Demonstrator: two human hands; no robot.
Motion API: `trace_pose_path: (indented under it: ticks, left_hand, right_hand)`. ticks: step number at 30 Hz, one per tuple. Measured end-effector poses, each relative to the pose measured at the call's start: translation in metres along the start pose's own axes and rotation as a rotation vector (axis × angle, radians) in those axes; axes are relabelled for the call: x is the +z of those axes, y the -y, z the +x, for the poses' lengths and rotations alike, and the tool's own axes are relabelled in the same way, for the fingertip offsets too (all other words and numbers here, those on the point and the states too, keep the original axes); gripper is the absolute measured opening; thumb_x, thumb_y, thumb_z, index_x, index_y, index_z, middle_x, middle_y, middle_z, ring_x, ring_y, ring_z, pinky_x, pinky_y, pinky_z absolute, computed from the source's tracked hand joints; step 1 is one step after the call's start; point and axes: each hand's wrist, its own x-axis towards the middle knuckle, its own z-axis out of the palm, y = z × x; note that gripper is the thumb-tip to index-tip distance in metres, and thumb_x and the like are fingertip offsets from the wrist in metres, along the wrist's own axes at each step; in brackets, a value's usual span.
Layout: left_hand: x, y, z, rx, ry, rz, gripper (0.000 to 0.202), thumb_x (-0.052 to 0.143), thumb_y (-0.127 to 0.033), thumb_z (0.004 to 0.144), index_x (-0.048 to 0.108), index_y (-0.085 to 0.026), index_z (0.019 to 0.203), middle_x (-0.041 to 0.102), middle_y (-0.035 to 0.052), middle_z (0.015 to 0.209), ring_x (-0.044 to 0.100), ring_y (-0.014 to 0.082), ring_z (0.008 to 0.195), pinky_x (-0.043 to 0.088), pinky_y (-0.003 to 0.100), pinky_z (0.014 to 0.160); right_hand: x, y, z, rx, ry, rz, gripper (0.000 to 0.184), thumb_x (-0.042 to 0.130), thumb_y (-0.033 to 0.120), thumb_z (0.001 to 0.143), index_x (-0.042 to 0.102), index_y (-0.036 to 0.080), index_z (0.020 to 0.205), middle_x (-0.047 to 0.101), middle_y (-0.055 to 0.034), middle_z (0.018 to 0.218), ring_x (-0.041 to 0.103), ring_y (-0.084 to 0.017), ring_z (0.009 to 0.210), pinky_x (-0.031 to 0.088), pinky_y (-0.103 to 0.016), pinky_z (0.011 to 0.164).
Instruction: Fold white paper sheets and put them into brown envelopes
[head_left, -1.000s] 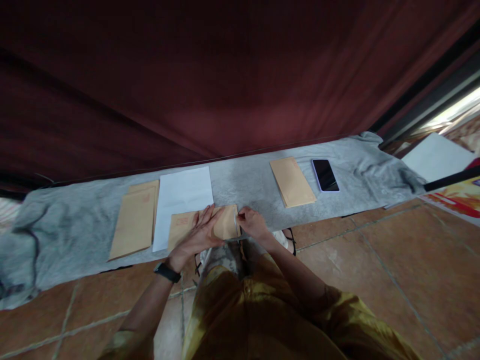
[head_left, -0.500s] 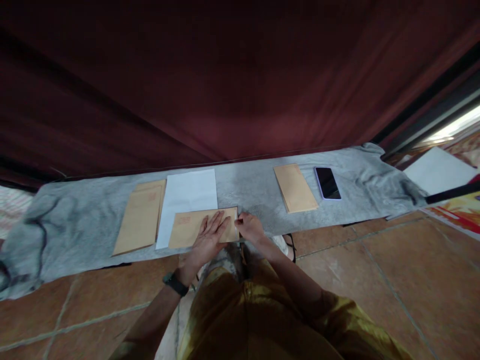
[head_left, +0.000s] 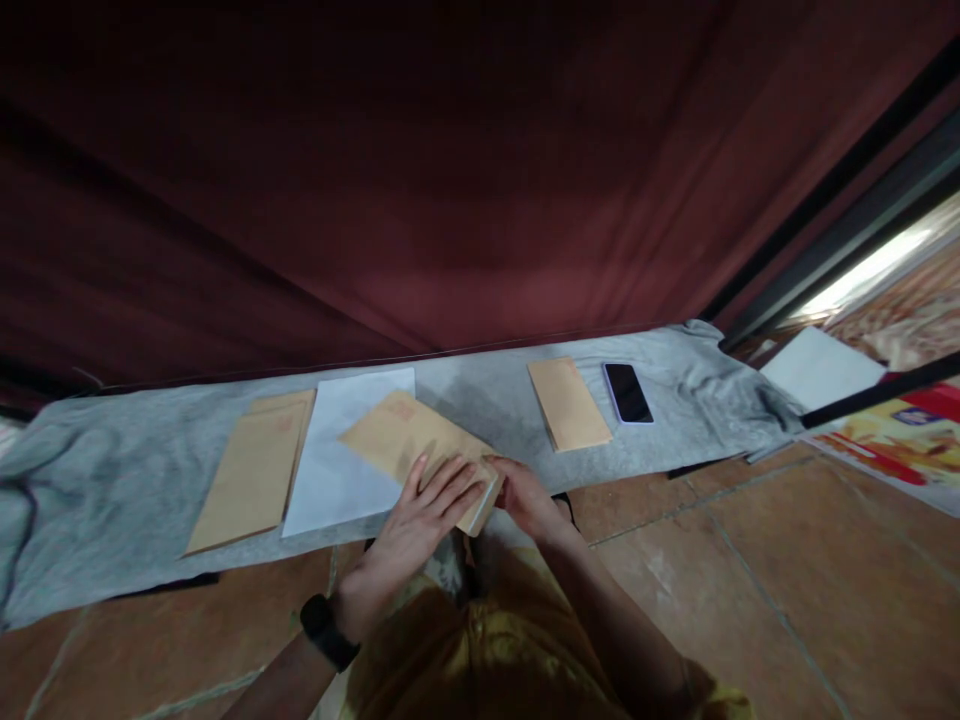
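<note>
A brown paper envelope (head_left: 405, 425) with small red print is turned at a slant over the front edge of the cloth-covered bench. My left hand (head_left: 427, 515), wearing a dark watch, lies over its near part with the fingers stretched out on the paper. At the envelope's right end, my right hand (head_left: 525, 497) grips the edge, its fingertips partly hidden. A pale strip shows along that end. Under the envelope's left part lies white paper (head_left: 337, 450).
Brown envelopes (head_left: 251, 465) lie at the left, more envelopes (head_left: 570, 405) at the right. A phone (head_left: 628, 393) in a light purple case is beside those. Grey cloth (head_left: 480, 385) covers the bench, and a dark red curtain (head_left: 450, 250) hangs behind it.
The envelope has turned from lying level along the bench edge to a slant, its right end now nearer me. Both hands moved with it. The view shifted slightly.
</note>
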Motion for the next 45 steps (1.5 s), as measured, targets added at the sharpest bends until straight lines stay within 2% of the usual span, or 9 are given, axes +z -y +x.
trace_pose_path:
  ticks: [4, 10, 15, 20, 23, 26, 32, 37, 45]
  left_hand:
    - [0.005, 0.011, 0.021, -0.034, 0.009, -0.103, 0.080, 0.039, 0.001, 0.088, 0.028, -0.039, 0.156, 0.033, -0.0031, 0.164, 0.019, 0.0230, 0.155, 0.009, 0.061, 0.126]
    - [0.035, 0.008, 0.043, -0.368, -0.163, -0.315, 0.077, 0.038, 0.003, 0.084, 0.036, -0.029, 0.154, 0.026, 0.0061, 0.167, 0.021, 0.0271, 0.154, 0.028, 0.058, 0.122]
    - [0.067, -0.017, 0.034, -0.403, -0.191, -0.445, 0.057, 0.042, -0.007, 0.092, 0.047, -0.023, 0.146, 0.039, 0.0089, 0.160, 0.032, 0.0243, 0.150, 0.036, 0.050, 0.121]
    - [0.080, -0.022, 0.026, -0.443, -0.161, -0.440, 0.041, 0.051, -0.022, 0.096, 0.055, -0.020, 0.138, 0.054, 0.0115, 0.147, 0.047, 0.0258, 0.139, 0.041, 0.048, 0.117]
    - [0.080, -0.021, 0.027, -0.472, -0.172, -0.433, 0.040, 0.052, -0.025, 0.097, 0.054, -0.020, 0.137, 0.058, 0.0112, 0.143, 0.052, 0.0258, 0.135, 0.044, 0.047, 0.114]
    - [0.079, -0.023, 0.029, -0.472, -0.168, -0.408, 0.035, 0.051, -0.025, 0.098, 0.056, -0.021, 0.133, 0.060, 0.0105, 0.140, 0.053, 0.0259, 0.133, 0.043, 0.048, 0.114]
    - [0.080, -0.025, 0.030, -0.475, -0.164, -0.388, 0.026, 0.048, -0.026, 0.100, 0.063, -0.022, 0.120, 0.062, 0.0096, 0.139, 0.053, 0.0257, 0.133, 0.043, 0.049, 0.114]
    - [0.081, -0.027, 0.030, -0.481, -0.168, -0.394, 0.027, 0.046, -0.023, 0.100, 0.062, -0.021, 0.121, 0.062, 0.0101, 0.138, 0.053, 0.0252, 0.134, 0.042, 0.050, 0.115]
    - [0.084, -0.030, 0.033, -0.571, -0.234, -0.496, 0.023, 0.043, -0.020, 0.100, 0.060, -0.021, 0.114, 0.063, 0.0093, 0.134, 0.054, 0.0232, 0.131, 0.045, 0.048, 0.113]
  right_hand:
    - [-0.023, 0.011, 0.000, -0.040, -0.087, 0.026, 0.035, 0.082, 0.043, 0.064, 0.068, 0.018, 0.085, 0.072, -0.0018, 0.074, 0.067, -0.018, 0.065, 0.053, -0.027, 0.060]
    - [-0.031, 0.002, 0.018, -0.140, -0.319, 0.250, 0.032, 0.083, 0.036, 0.066, 0.062, 0.021, 0.085, 0.073, -0.0013, 0.081, 0.070, -0.015, 0.071, 0.058, -0.026, 0.064]
    - [-0.029, -0.018, 0.021, -0.112, -0.307, 0.245, 0.031, 0.083, 0.032, 0.062, 0.060, 0.022, 0.080, 0.072, -0.0010, 0.082, 0.069, -0.015, 0.073, 0.060, -0.027, 0.068]
    - [-0.040, -0.029, 0.011, -0.064, -0.242, 0.179, 0.034, 0.082, 0.033, 0.061, 0.059, 0.023, 0.084, 0.071, -0.0002, 0.082, 0.070, -0.018, 0.077, 0.061, -0.035, 0.078]
    - [-0.058, -0.030, 0.002, -0.122, -0.288, -0.048, 0.047, 0.077, 0.038, 0.069, 0.058, 0.024, 0.109, 0.069, 0.0010, 0.082, 0.067, -0.018, 0.070, 0.059, -0.035, 0.071]
    - [-0.075, -0.028, -0.006, -0.367, -0.345, -0.551, 0.049, 0.066, 0.035, 0.082, 0.054, 0.023, 0.127, 0.067, -0.0034, 0.097, 0.065, -0.018, 0.078, 0.057, -0.035, 0.075]
    - [-0.084, -0.020, -0.009, -0.620, -0.221, -1.254, 0.028, 0.055, 0.018, 0.090, 0.066, 0.022, 0.116, 0.061, -0.0113, 0.124, 0.058, -0.025, 0.116, 0.049, -0.042, 0.102]
    - [-0.083, -0.009, 0.004, -0.636, -0.142, -1.437, 0.016, 0.055, 0.022, 0.095, 0.069, 0.023, 0.102, 0.065, -0.0093, 0.112, 0.057, -0.025, 0.109, 0.048, -0.041, 0.099]
    - [-0.091, 0.000, 0.017, -0.622, -0.136, -1.409, 0.013, 0.056, 0.023, 0.096, 0.068, 0.021, 0.090, 0.065, -0.0075, 0.100, 0.057, -0.023, 0.099, 0.046, -0.038, 0.093]
